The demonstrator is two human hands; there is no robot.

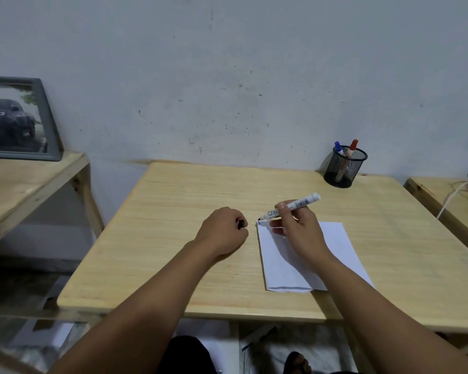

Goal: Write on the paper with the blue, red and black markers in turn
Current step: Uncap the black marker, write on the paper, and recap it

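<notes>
Your right hand (pixel 297 228) pinches the uncapped black marker (pixel 289 207) at the paper's (pixel 289 265) upper-left corner; your left hand (pixel 223 233), mid-frame, fists its cap (pixel 241 224). Press lightly and keep strokes on the sheet.

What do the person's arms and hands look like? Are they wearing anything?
Both forearms are bare, with no sleeves showing anywhere in view. The left hand and the right hand wear no gloves, and no rings, watch or bracelets can be seen on the fingers or wrists.
</notes>
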